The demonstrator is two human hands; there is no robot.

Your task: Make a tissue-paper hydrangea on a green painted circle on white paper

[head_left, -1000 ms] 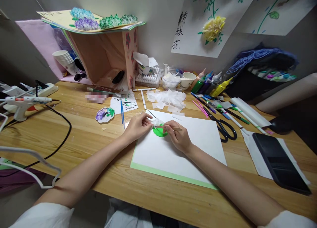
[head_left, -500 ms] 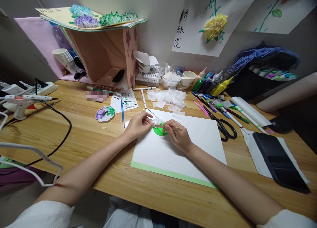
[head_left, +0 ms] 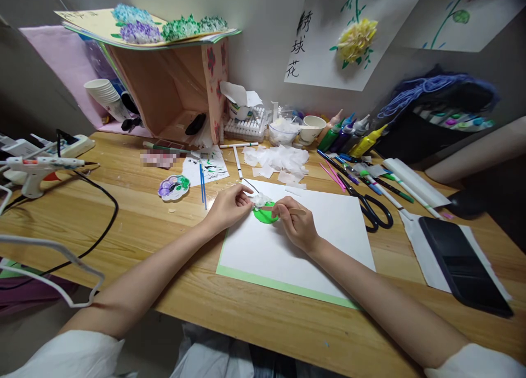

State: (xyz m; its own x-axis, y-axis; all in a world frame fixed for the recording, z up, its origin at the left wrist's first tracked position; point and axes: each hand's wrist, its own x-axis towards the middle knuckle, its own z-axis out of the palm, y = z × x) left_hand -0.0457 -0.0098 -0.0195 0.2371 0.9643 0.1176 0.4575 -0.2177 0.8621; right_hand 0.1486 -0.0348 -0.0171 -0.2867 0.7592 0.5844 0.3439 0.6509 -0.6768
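Observation:
A white sheet (head_left: 312,252) with a pale green strip along its near edge lies on the wooden table. Near its far left corner is a bright green patch (head_left: 264,213), with a tuft of white tissue paper (head_left: 260,199) along its upper side. My right hand (head_left: 296,222) pinches a flat wooden craft stick (head_left: 298,211), its tip pointing left across the green patch to the tissue. At the tuft's left edge is my left hand (head_left: 230,207), fingers curled and closed together. Whatever is between its fingertips is too small to make out.
Behind the sheet lies a pile of white tissue pieces (head_left: 277,161). Black scissors (head_left: 376,213) and a phone (head_left: 464,265) lie to the right. Paint bottles (head_left: 349,134) stand at the back. Leftward are a palette (head_left: 173,187), thin brushes (head_left: 203,185) and a glue gun (head_left: 36,170) with its cable.
The craft stick has tilted slightly in my right hand, its back end now showing farther right. My left hand stays almost still. The whole view shifts very slightly.

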